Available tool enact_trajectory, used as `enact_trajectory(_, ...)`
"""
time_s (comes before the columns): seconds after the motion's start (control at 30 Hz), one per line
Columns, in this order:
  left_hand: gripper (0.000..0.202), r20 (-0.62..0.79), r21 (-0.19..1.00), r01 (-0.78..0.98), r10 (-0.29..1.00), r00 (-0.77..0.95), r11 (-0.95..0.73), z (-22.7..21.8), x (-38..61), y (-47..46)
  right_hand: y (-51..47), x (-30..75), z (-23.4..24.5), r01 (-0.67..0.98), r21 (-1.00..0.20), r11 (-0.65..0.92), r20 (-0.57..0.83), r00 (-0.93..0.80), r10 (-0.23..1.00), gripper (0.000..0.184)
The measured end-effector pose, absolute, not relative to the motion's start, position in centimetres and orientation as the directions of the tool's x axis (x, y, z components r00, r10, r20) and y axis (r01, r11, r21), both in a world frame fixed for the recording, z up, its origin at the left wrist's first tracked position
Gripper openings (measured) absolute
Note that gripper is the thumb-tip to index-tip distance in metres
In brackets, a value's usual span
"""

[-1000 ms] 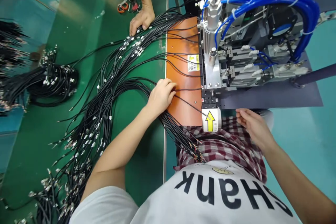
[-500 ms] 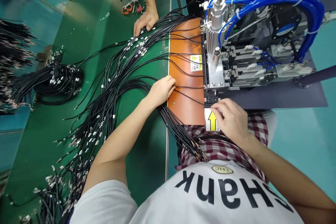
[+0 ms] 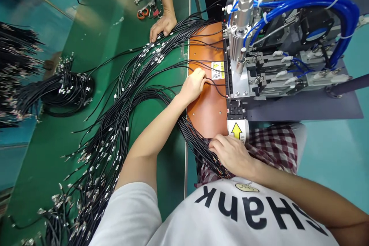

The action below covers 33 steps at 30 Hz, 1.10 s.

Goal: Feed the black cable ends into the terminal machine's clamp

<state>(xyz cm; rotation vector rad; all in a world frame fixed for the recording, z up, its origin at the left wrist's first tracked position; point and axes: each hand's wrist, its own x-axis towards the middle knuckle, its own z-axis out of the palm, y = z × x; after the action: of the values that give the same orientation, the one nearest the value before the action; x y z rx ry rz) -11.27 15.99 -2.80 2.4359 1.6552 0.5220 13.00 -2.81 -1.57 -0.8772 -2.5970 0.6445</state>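
My left hand (image 3: 193, 85) rests on the orange plate (image 3: 208, 112) with its fingers curled round a thin black cable (image 3: 216, 89) that loops toward the machine's slot (image 3: 229, 96). My right hand (image 3: 230, 154) lies low by my lap, fingers closed among the loose ends of a black cable bundle (image 3: 198, 144) hanging over the bench edge. A white roller with a yellow arrow label (image 3: 237, 130) sits just above this hand. Many black cables with metal ferrules (image 3: 115, 123) fan across the green mat (image 3: 95, 34).
A grey machine with blue air hoses (image 3: 291, 4) stands at the right on a dark mat. Another person's hand (image 3: 162, 25) presses on cables at the far end. Pliers and tools (image 3: 147, 7) lie behind it. A coiled cable bundle (image 3: 63, 88) lies at the left.
My left hand moved up the orange plate, drawing a cable along. My right hand came from the machine's front down to the cable ends at the bench edge.
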Motion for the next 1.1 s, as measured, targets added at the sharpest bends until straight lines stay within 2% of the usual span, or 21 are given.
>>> enact_trajectory(0.1, 0.013, 0.265, 0.383, 0.855, 0.928, 0.261, -0.349, -1.0, -10.6, 12.9, -2.1, 13.9, -1.2, 0.508, -0.534, 0.676, 0.157, -0.726, 0.67, 0.02)
enact_trajectory(0.17, 0.019, 0.291, 0.447, 0.83, 0.932, 0.217, -0.333, 0.9, -9.3, 9.0, -1.3, 14.8, -0.8, 0.527, -0.593, 0.609, 0.161, -0.664, 0.73, 0.018)
enact_trajectory(0.3, 0.02, 0.02, 0.636, 0.658, 0.861, 0.508, -0.403, 3.1, -5.6, 2.0, 0.5, 16.6, -0.7, 0.475, -0.77, 0.425, 0.15, -0.513, 0.845, 0.012)
enact_trajectory(0.43, 0.018, 0.025, 0.782, 0.525, 0.859, 0.512, -0.335, 2.2, -3.6, 0.6, 1.4, 18.4, -1.2, 0.351, -0.907, 0.234, 0.073, -0.415, 0.907, 0.011)
enact_trajectory(0.6, 0.018, 0.07, 0.814, 0.478, 0.872, 0.485, -0.331, 1.5, -3.0, 1.4, 1.7, 20.0, -1.3, 0.28, -0.954, 0.106, -0.001, -0.356, 0.935, 0.017)
enact_trajectory(0.7, 0.017, 0.081, 0.814, 0.478, 0.879, 0.469, -0.33, 1.6, -2.1, 1.0, 1.7, 19.8, -0.9, 0.252, -0.961, 0.113, 0.015, -0.361, 0.932, 0.016)
enact_trajectory(0.83, 0.016, 0.086, 0.797, 0.506, 0.89, 0.448, -0.332, 1.5, -1.0, 0.7, 1.8, 19.4, -0.7, 0.251, -0.961, 0.119, 0.045, -0.285, 0.958, 0.001)
enact_trajectory(0.97, 0.014, 0.079, 0.808, 0.504, 0.904, 0.421, -0.305, 1.6, -0.7, 1.4, 2.1, 19.8, -1.1, 0.275, -0.949, 0.156, 0.089, -0.243, 0.966, 0.002)
enact_trajectory(1.03, 0.011, 0.072, 0.814, 0.507, 0.916, 0.394, -0.283, 1.6, -0.7, 1.8, 2.2, 20.2, -1.3, 0.265, -0.957, 0.116, 0.054, -0.228, 0.972, 0.004)
enact_trajectory(1.1, 0.009, 0.051, 0.836, 0.494, 0.93, 0.363, -0.239, 1.6, -0.8, 2.0, 2.3, 20.5, -1.5, 0.205, -0.979, -0.01, -0.056, -0.222, 0.973, 0.009)
